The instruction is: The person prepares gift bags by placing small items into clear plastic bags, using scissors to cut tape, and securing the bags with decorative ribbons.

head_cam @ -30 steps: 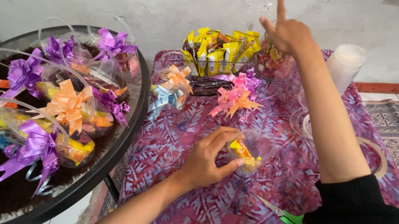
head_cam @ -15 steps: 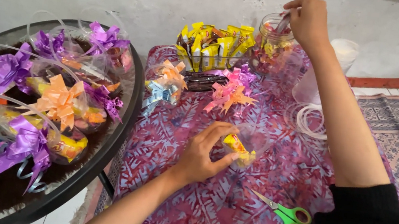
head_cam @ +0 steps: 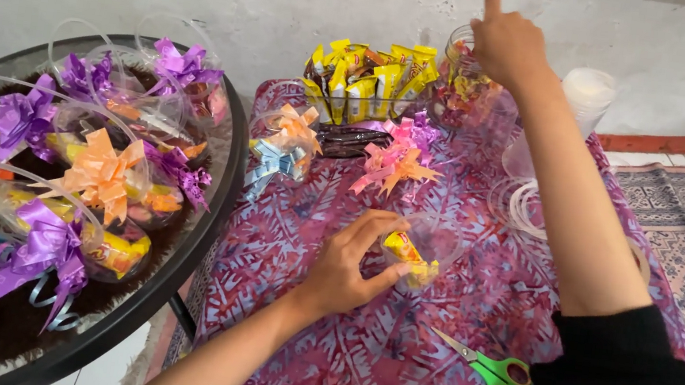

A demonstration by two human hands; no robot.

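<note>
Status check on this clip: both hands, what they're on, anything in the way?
Left hand gripping clear cup holding yellow candy. Right hand at candy jar mouth. Green scissors beside, not blocking.

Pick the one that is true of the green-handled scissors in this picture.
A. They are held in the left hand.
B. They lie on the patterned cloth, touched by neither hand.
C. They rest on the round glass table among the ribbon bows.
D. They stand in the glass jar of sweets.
B. The green-handled scissors lie flat on the patterned cloth, apart from the left hand at the clear cup and the right hand at the jar.
</note>
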